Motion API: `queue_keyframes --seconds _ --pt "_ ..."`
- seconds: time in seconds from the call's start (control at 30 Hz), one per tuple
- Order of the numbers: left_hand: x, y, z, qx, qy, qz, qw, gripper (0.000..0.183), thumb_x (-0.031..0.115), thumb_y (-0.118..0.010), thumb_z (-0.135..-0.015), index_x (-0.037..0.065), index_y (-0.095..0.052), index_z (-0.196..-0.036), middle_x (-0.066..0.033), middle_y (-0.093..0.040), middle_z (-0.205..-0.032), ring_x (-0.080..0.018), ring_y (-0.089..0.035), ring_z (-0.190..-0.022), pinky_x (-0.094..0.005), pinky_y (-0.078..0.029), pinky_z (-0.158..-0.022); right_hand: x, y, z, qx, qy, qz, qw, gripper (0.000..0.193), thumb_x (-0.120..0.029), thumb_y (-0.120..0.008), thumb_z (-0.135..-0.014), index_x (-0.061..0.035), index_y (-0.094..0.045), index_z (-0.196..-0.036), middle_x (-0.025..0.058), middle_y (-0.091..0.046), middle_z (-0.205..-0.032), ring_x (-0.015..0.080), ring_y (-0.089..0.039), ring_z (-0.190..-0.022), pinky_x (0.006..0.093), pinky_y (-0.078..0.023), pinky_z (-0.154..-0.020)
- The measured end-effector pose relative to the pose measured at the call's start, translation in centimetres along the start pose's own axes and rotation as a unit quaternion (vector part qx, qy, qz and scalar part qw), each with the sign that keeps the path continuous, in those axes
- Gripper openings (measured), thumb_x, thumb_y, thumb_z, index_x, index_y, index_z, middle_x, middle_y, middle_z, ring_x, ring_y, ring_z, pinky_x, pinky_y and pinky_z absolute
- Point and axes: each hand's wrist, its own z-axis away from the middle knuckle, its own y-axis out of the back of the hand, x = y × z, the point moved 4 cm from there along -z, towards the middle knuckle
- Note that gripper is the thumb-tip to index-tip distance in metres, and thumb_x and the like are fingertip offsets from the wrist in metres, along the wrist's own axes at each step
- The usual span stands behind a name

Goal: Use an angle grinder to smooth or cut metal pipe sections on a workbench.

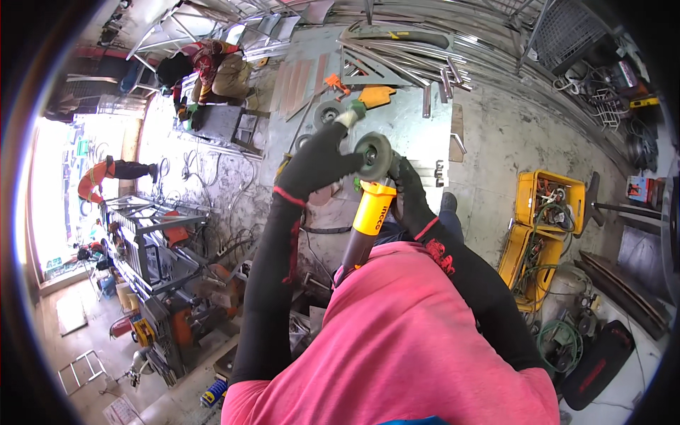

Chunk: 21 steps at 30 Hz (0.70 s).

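Note:
My right hand [412, 190], in a black glove, grips an angle grinder [375, 207] near its head. The grinder has a yellow and dark body, and its handle end rests against my pink shirt. A grey round disc [373, 156] is on its head, facing up. My left hand [324, 163], also black-gloved, is just left of the disc. Its thumb points at the disc rim, and its fingers stretch away from me, apart from the thumb. At those fingertips is a pale and green patch that I cannot make out. Several more discs [327, 113] lie on a metal sheet [411, 120].
On the sheet are an orange clamp-like tool [336, 84], a yellow-orange piece [376, 95] and metal tubes [397, 60]. Yellow crates [544, 234] of tools stand right. A metal frame [152, 241] is left. One person [212, 74] crouches far left; another [99, 177] bends near the doorway.

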Motion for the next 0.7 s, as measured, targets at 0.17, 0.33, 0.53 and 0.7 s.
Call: queue_keyframes --seconds 0.17,0.33,0.53,0.7 --pt "1.3 -0.2 -1.7 0.018 0.053 -0.028 0.998 0.081 0.023 -0.083 -0.094 0.000 -0.053 -0.165 -0.0250 -0.071 -0.148 -0.0302 -0.070 -0.137 -0.0393 -0.053 -0.114 0.0 0.9 -0.6 0.001 -0.011 -0.008 1.000 0.056 -0.041 -0.061 -0.119 -0.0012 -0.055 -0.158 0.0125 -0.070 -0.151 0.0214 -0.069 -0.137 0.0403 -0.054 -0.120" --pt "-0.3 -1.3 -0.8 -0.046 0.057 0.077 0.994 0.075 0.022 -0.084 -0.094 0.001 -0.058 -0.161 -0.0160 -0.076 -0.138 -0.0219 -0.073 -0.121 -0.0385 -0.058 -0.105 0.3 1.0 0.1 0.016 0.010 -0.027 0.999 0.056 -0.041 -0.064 -0.118 -0.0020 -0.056 -0.157 0.0123 -0.070 -0.152 0.0235 -0.070 -0.136 0.0415 -0.055 -0.119" --pt "-2.1 -1.0 -0.8 -0.048 0.046 0.075 0.995 0.076 0.021 -0.084 -0.094 0.002 -0.057 -0.162 -0.0122 -0.074 -0.137 -0.0166 -0.071 -0.110 -0.0339 -0.058 -0.101 0.3 1.3 -0.4 0.027 0.000 -0.015 1.000 0.057 -0.041 -0.062 -0.118 -0.0018 -0.055 -0.159 0.0131 -0.068 -0.155 0.0245 -0.069 -0.137 0.0431 -0.057 -0.118" --pt "-0.5 -1.9 -1.7 -0.047 0.103 0.139 0.984 0.081 0.015 -0.083 -0.095 0.003 -0.051 -0.168 -0.0150 -0.067 -0.152 -0.0168 -0.069 -0.122 -0.0338 -0.055 -0.108 0.4 1.1 0.1 0.026 -0.032 -0.034 0.999 0.054 -0.041 -0.058 -0.120 -0.0026 -0.056 -0.157 0.0137 -0.069 -0.154 0.0244 -0.071 -0.133 0.0437 -0.058 -0.116"
